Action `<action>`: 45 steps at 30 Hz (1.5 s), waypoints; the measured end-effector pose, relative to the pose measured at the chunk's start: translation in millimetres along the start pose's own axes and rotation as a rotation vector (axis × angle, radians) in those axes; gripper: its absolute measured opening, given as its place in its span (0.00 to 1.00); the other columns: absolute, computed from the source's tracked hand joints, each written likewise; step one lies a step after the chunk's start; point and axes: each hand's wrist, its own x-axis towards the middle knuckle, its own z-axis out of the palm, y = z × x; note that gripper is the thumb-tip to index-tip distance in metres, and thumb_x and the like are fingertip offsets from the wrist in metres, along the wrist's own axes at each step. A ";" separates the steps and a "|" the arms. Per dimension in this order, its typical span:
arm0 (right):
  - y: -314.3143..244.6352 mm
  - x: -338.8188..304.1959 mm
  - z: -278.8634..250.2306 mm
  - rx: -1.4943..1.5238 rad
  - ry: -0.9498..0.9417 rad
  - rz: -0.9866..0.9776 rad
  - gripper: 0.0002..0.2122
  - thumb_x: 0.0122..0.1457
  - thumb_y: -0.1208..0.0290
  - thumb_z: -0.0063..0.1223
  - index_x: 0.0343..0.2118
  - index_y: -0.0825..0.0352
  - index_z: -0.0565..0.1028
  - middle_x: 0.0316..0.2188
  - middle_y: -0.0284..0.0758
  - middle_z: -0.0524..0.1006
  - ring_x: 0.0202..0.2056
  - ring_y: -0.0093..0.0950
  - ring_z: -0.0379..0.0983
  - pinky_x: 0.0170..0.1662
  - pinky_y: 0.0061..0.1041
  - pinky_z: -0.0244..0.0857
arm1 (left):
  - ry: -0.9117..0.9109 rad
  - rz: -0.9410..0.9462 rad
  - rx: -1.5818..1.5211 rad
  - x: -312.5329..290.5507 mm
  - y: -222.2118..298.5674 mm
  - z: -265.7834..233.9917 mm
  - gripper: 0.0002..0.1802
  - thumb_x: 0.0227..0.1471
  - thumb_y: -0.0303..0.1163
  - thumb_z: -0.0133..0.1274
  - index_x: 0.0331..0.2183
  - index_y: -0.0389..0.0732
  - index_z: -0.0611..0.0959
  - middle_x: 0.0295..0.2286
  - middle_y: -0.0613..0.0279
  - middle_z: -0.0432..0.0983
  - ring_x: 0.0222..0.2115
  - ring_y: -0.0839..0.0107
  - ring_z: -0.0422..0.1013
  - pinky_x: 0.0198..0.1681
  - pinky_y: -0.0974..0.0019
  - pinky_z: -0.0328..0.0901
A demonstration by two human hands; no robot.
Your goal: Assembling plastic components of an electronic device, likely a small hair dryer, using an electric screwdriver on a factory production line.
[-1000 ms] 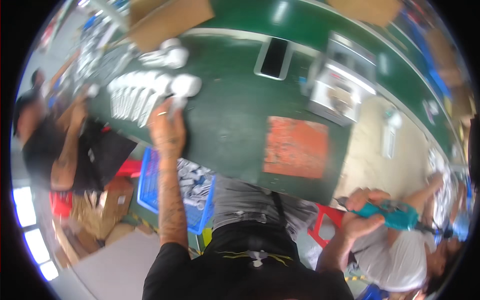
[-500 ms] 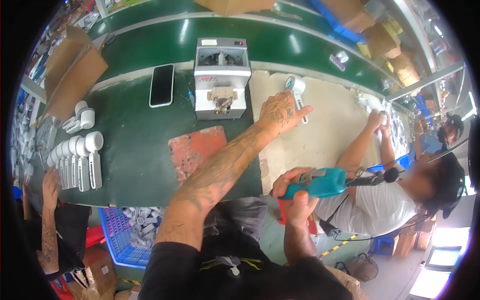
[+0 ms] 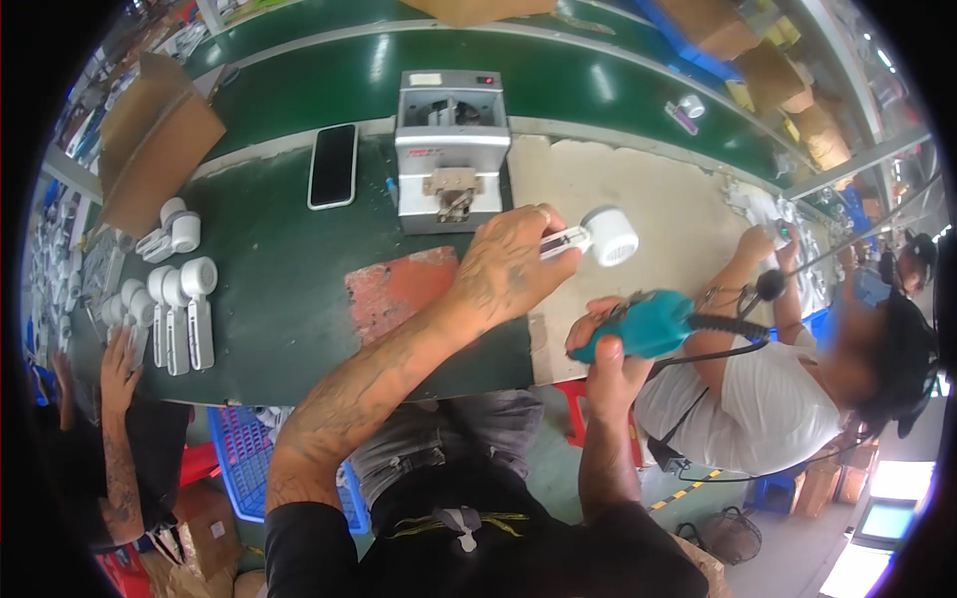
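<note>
A white handheld fan (image 3: 611, 237) with a round grilled head hangs above the beige mat. My left hand (image 3: 510, 257) is closed round its handle, with the head pointing right. My right hand (image 3: 610, 371) grips a teal electric screwdriver (image 3: 648, 324), its cable trailing right; its tip is hidden behind the fingers. Beyond my left hand stands a grey screw feeder machine (image 3: 454, 149). Under my left forearm lies a worn red pad (image 3: 389, 294) on the green bench.
White fans (image 3: 187, 314) stand in a row at left beside a co-worker's hand (image 3: 120, 369). A phone (image 3: 333, 167) and a cardboard box (image 3: 159, 145) lie farther back. A blue basket (image 3: 239, 453) is below the bench edge. Another co-worker (image 3: 748, 399) sits close at right.
My left hand has taken hold of the fan's handle and brought it nearer and leftward. The screwdriver has risen slightly. At left, the co-worker's hand and some of the row's fans have shifted.
</note>
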 end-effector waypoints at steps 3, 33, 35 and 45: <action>-6.4 8.5 16.7 -0.083 0.002 0.013 0.33 0.60 0.44 0.61 0.48 0.77 0.69 0.24 0.35 0.73 0.26 0.29 0.72 0.31 0.28 0.66 | 0.005 0.007 0.092 -45.2 3.2 -43.5 0.12 0.50 0.32 0.63 0.36 0.37 0.83 0.33 0.54 0.80 0.35 0.53 0.76 0.40 0.55 0.71; 28.7 135.0 163.3 -0.034 -0.230 -0.210 0.19 0.69 0.56 0.52 0.40 0.72 0.71 0.20 0.32 0.71 0.22 0.25 0.70 0.27 0.25 0.65 | 0.050 0.004 0.275 -93.8 -57.7 -88.7 0.10 0.57 0.39 0.58 0.38 0.45 0.87 0.35 0.62 0.77 0.40 0.59 0.70 0.48 0.55 0.63; 19.4 126.2 162.0 -0.042 -0.234 -0.148 0.19 0.69 0.55 0.52 0.41 0.72 0.72 0.20 0.32 0.71 0.22 0.25 0.70 0.27 0.25 0.65 | 0.062 0.005 0.284 -95.0 -59.2 -88.9 0.10 0.57 0.39 0.58 0.38 0.45 0.87 0.34 0.62 0.76 0.39 0.59 0.70 0.48 0.55 0.63; 13.2 90.0 137.8 0.055 -0.295 -0.130 0.20 0.67 0.57 0.56 0.42 0.74 0.73 0.22 0.32 0.74 0.23 0.21 0.71 0.29 0.22 0.65 | 0.033 -0.001 0.338 -93.2 -59.0 -87.2 0.10 0.56 0.38 0.59 0.38 0.45 0.87 0.35 0.60 0.76 0.39 0.57 0.70 0.47 0.53 0.63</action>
